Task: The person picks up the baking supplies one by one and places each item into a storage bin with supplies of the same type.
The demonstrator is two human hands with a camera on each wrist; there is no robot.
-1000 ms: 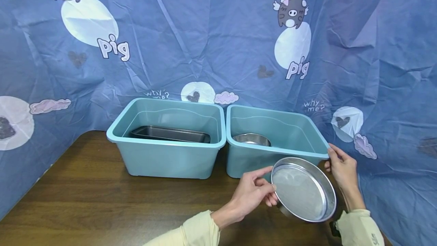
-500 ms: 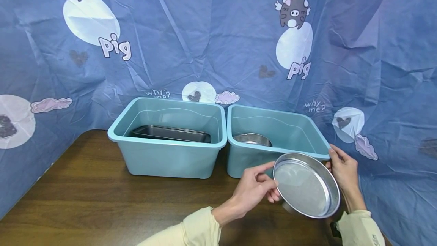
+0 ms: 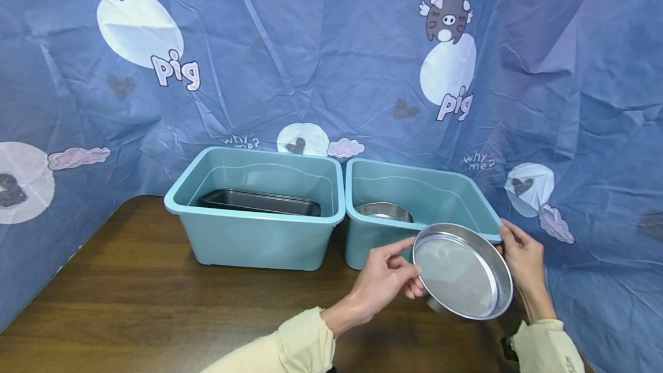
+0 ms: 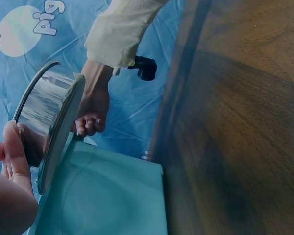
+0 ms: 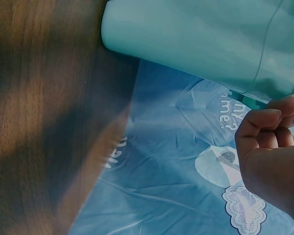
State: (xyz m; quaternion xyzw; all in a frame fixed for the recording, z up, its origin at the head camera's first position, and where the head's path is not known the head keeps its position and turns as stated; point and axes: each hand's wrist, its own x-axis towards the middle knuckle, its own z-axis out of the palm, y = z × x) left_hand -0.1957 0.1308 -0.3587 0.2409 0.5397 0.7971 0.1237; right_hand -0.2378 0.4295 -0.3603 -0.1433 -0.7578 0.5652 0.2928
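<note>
My left hand (image 3: 385, 276) pinches the left rim of a round, shallow metal sieve (image 3: 456, 275), thumb on the near side. Its open top tilts toward the head camera, in front of the right teal bin (image 3: 385, 242). In the left wrist view the sieve (image 4: 46, 100) appears edge-on, with the fingers on its side wall. My right hand (image 3: 524, 255) grips that bin's rim at the front right corner; the right wrist view shows the curled fingers of this hand (image 5: 272, 142) there. A second round metal piece (image 3: 385, 210) lies inside the right bin, its lower part hidden by the front wall.
Close to the right bin's left side stands another teal bin (image 3: 259, 243), holding a dark rectangular baking pan (image 3: 264, 202). Both bins rest on a brown wooden table (image 3: 155, 298). A blue printed curtain (image 3: 311, 62) hangs behind and along the right.
The sieve, held by my left hand, has risen slightly toward the right bin's front rim. My right hand has kept its grip at the corner. Both bins appear to stay in place.
</note>
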